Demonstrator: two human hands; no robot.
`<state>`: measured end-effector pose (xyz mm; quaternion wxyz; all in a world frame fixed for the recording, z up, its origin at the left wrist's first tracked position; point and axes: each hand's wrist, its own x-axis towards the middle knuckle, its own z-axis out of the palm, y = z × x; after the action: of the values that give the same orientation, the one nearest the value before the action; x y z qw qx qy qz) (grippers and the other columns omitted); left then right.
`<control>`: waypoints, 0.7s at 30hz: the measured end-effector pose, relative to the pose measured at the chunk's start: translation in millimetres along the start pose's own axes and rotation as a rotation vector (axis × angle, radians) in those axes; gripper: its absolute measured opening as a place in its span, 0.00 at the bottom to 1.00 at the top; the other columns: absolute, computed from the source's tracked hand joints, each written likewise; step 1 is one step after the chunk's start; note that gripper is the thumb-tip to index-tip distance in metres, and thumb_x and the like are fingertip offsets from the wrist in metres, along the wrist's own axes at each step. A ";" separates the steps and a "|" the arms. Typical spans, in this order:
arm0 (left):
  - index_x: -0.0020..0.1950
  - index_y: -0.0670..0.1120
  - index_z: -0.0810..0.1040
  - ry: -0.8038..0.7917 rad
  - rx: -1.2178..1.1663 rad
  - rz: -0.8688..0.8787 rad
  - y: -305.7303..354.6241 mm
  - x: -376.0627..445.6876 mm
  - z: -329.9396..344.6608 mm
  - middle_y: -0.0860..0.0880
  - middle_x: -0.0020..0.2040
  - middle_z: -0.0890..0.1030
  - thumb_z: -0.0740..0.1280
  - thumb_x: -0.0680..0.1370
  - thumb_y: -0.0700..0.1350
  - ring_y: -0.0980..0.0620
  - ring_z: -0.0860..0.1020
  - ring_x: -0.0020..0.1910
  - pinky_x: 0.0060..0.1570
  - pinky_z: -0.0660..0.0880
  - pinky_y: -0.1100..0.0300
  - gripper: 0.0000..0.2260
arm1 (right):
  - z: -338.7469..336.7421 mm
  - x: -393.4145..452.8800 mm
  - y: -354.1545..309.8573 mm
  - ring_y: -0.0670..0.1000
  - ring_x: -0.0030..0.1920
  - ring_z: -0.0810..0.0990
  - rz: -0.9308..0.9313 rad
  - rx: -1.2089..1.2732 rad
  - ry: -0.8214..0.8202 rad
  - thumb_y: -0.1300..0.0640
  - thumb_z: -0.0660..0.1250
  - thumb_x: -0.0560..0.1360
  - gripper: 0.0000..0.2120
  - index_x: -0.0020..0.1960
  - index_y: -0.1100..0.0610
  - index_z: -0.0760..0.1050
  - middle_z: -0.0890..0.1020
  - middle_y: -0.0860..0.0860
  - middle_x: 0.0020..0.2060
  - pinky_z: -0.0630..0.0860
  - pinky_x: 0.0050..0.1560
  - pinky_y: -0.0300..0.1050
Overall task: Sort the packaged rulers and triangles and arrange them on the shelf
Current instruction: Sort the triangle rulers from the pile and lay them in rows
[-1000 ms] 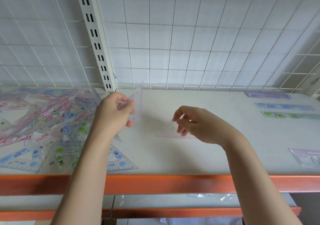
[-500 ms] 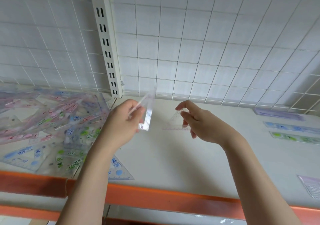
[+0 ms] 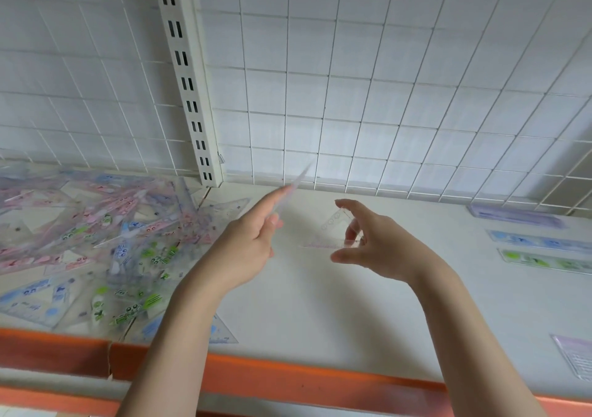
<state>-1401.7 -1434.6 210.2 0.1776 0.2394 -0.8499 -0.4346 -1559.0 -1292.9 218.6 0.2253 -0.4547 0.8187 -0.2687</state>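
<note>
My left hand (image 3: 248, 245) pinches a clear packaged ruler (image 3: 298, 182) that points up and right toward the wire grid; it is blurred. My right hand (image 3: 371, 243) pinches the right corner of a small clear triangle with a pink edge (image 3: 333, 229), held just above the white shelf (image 3: 320, 304). A big heap of packaged rulers and triangles (image 3: 83, 243) in pink, blue and green covers the shelf's left side. Laid out on the right are a purple ruler (image 3: 515, 216), a blue ruler (image 3: 541, 240) and a green ruler (image 3: 544, 261).
A white wire grid wall (image 3: 352, 96) backs the shelf, with a slotted upright post (image 3: 189, 89) left of centre. An orange rail (image 3: 288, 375) edges the shelf front. A purple packaged item (image 3: 576, 355) lies at the right front corner.
My view has tilted up and shifted. My left hand turned the ruler edge-on and pointed it toward the grid. My right hand kept the triangle and moved it slightly right.
</note>
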 end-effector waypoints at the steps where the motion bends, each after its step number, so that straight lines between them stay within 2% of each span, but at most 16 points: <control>1: 0.68 0.72 0.58 -0.004 0.056 0.007 -1.0 0.4 1.1 0.54 0.49 0.72 0.51 0.82 0.47 0.56 0.75 0.38 0.40 0.68 0.73 0.20 | 0.2 -0.5 2.1 0.47 0.34 0.74 0.007 0.002 -0.002 0.53 0.71 0.71 0.36 0.73 0.43 0.56 0.74 0.43 0.43 0.70 0.32 0.35; 4: 0.72 0.63 0.58 -0.008 0.108 -0.020 -2.1 -2.2 3.3 0.56 0.47 0.65 0.54 0.82 0.49 0.65 0.69 0.43 0.42 0.63 0.81 0.20 | 0.1 -1.9 9.3 0.45 0.34 0.73 0.028 0.009 0.007 0.52 0.70 0.72 0.38 0.75 0.44 0.52 0.74 0.43 0.43 0.69 0.33 0.34; 6: 0.73 0.61 0.59 0.008 0.110 -0.039 -3.3 -3.3 5.9 0.55 0.51 0.64 0.57 0.80 0.51 0.68 0.67 0.43 0.43 0.62 0.77 0.21 | 0.3 -3.4 13.3 0.44 0.34 0.73 0.035 0.007 0.018 0.53 0.69 0.73 0.40 0.75 0.45 0.48 0.75 0.45 0.42 0.68 0.33 0.33; 10: 0.72 0.58 0.63 0.085 0.071 -0.053 -3.5 -4.4 10.4 0.54 0.56 0.63 0.62 0.76 0.56 0.63 0.70 0.47 0.53 0.61 0.68 0.25 | 0.5 -4.8 18.5 0.47 0.33 0.72 0.039 0.049 0.053 0.56 0.70 0.73 0.34 0.69 0.46 0.51 0.76 0.51 0.40 0.70 0.33 0.36; 13: 0.70 0.53 0.65 0.147 0.122 -0.016 -1.3 -5.6 12.1 0.54 0.56 0.64 0.58 0.75 0.59 0.56 0.71 0.49 0.52 0.61 0.68 0.25 | 1.8 -5.0 20.3 0.46 0.35 0.72 0.030 0.041 0.057 0.55 0.70 0.72 0.30 0.65 0.47 0.54 0.75 0.50 0.40 0.69 0.34 0.36; 16: 0.70 0.49 0.65 0.163 0.154 -0.044 -4.3 -6.3 10.7 0.57 0.56 0.63 0.55 0.78 0.56 0.56 0.70 0.58 0.53 0.59 0.70 0.22 | 3.3 -4.0 20.7 0.47 0.35 0.73 0.017 0.038 0.045 0.53 0.70 0.72 0.28 0.64 0.45 0.56 0.75 0.47 0.41 0.70 0.33 0.36; 19: 0.68 0.48 0.66 0.162 0.200 -0.004 -9.1 -8.6 8.1 0.57 0.58 0.65 0.60 0.77 0.55 0.58 0.70 0.52 0.51 0.63 0.68 0.21 | 4.2 -0.7 22.1 0.48 0.37 0.74 0.009 0.032 0.044 0.51 0.71 0.71 0.28 0.65 0.44 0.59 0.74 0.45 0.44 0.70 0.33 0.35; 21: 0.67 0.49 0.69 0.189 0.222 0.022 -12.9 -9.8 5.9 0.56 0.60 0.63 0.65 0.76 0.53 0.57 0.72 0.51 0.51 0.67 0.64 0.21 | 4.8 2.0 22.5 0.45 0.40 0.74 -0.003 0.005 0.056 0.51 0.71 0.71 0.30 0.68 0.45 0.61 0.73 0.44 0.47 0.69 0.34 0.34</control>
<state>-1393.4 -1431.9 195.4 0.2338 0.2882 -0.8748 -0.3114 -1571.1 -1285.9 200.2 0.2030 -0.4476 0.8234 -0.2837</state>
